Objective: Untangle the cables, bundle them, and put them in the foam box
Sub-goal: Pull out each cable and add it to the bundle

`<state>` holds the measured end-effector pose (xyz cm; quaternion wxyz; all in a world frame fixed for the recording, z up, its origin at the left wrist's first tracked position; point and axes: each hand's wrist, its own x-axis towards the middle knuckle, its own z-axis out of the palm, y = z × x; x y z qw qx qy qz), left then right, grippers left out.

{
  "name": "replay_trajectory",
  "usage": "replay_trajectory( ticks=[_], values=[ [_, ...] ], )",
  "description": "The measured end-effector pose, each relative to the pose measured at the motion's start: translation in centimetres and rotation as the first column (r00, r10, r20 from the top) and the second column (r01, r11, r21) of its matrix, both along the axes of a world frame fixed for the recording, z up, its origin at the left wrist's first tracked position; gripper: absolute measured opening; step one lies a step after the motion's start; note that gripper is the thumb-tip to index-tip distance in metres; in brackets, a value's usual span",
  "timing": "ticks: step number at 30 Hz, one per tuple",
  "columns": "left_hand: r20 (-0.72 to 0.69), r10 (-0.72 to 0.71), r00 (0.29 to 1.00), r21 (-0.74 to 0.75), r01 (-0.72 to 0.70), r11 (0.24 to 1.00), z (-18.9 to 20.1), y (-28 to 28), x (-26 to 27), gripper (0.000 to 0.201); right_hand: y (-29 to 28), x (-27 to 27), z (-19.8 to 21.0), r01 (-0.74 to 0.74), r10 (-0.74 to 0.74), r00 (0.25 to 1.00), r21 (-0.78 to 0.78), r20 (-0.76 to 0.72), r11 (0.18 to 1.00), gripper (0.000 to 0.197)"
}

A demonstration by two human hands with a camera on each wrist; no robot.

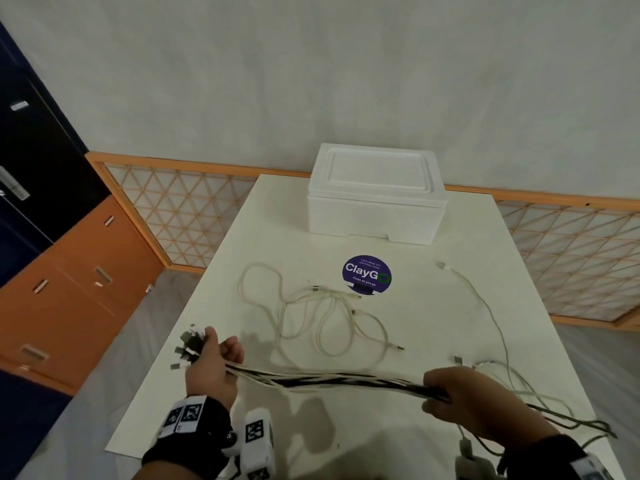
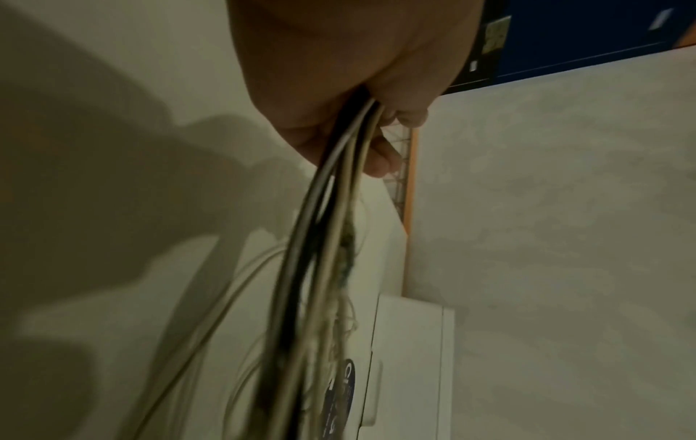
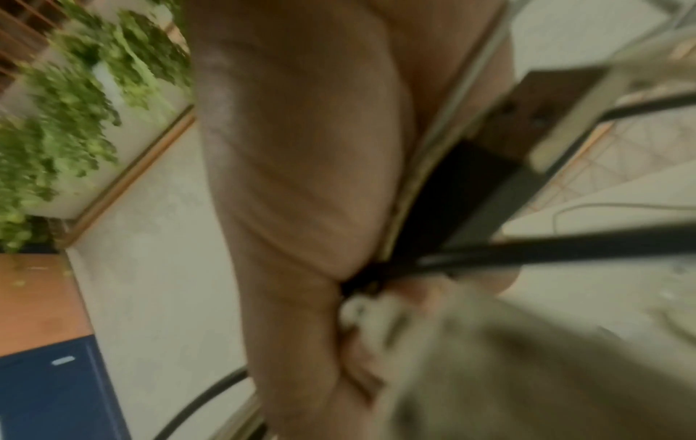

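A bundle of white and black cables (image 1: 332, 380) stretches between my two hands above the near part of the white table (image 1: 450, 237). My left hand (image 1: 214, 362) grips the end with several plugs sticking out to the left; the cables (image 2: 331, 226) run out of its fist (image 2: 350, 68). My right hand (image 1: 460, 393) grips the bundle's other part, and loose tails trail off to the right. A tangle of white cables (image 1: 325, 313) lies in the table's middle. The white foam box (image 1: 375, 194) stands lidded at the far end.
A single thin cable (image 1: 485, 306) runs along the table's right side. A round purple sticker (image 1: 367, 275) is stuck on the table before the box. Orange and dark cabinets (image 1: 69, 271) stand to the left. A latticed partition (image 1: 571, 251) runs behind the table.
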<state>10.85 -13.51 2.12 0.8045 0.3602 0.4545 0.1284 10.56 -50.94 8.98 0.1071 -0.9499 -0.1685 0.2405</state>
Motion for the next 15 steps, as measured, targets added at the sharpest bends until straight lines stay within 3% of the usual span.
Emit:
replay_trajectory(
  ticks=[4,6,8,10,12,15],
  values=[
    [0.005,-0.05,0.999,-0.15,0.051,0.987,-0.4,-0.7,-0.4,0.041,1.0,0.3,-2.3,-0.016,-0.01,0.963,-0.094,-0.269,0.995,0.031],
    [0.032,-0.064,0.997,-0.17,0.069,0.983,-0.5,-0.8,-0.5,0.042,2.0,0.5,-3.3,0.025,-0.039,0.947,-0.047,-0.32,0.999,0.038],
    [0.053,-0.08,0.995,-0.176,0.088,0.98,-0.7,-0.8,-0.7,0.049,3.1,1.4,-4.7,0.246,-0.213,0.947,0.117,-0.242,0.962,0.05],
    [0.067,-0.114,0.991,-0.182,0.125,0.975,-0.5,-0.8,-0.8,0.047,4.2,3.0,-6.1,0.366,-0.369,0.929,0.235,-0.035,0.9,0.038],
    [0.087,-0.171,0.981,-0.187,0.185,0.965,0.0,-0.7,-0.7,0.044,5.0,4.7,-7.3,0.382,-0.408,0.907,0.206,0.104,0.901,0.037],
    [0.105,-0.272,0.957,-0.15,0.285,0.947,1.0,-0.7,-0.4,0.04,5.6,6.3,-9.0,0.347,-0.342,0.924,0.004,0.171,0.938,0.031]
  ],
)
